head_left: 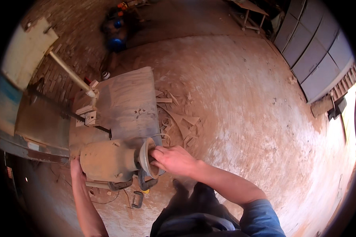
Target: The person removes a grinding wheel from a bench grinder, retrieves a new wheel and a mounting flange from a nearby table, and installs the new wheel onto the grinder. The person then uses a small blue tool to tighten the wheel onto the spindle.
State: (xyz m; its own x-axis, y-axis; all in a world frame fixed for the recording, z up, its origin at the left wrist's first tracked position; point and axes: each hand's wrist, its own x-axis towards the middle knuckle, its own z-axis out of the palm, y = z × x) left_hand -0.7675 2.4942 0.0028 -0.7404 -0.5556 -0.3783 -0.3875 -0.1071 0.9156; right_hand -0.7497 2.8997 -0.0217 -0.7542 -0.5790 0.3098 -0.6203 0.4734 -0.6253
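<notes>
A dust-covered motor lies on its side at the near edge of a saw table. On its right end sits a round, dished metal disc with a pale rim. My right hand reaches into the disc's face, its fingers bent and pressed together near the centre; what they pinch, if anything, is hidden. At the motor's far left end rests my left hand, touching the casing, most of its fingers out of sight. Beneath the motor, dark C-clamps grip the table edge.
A saw blade guide and a post rise over the table from the band saw's frame. Wood offcuts litter the floor beside it. A loose clamp lies below. Grey lockers stand far right.
</notes>
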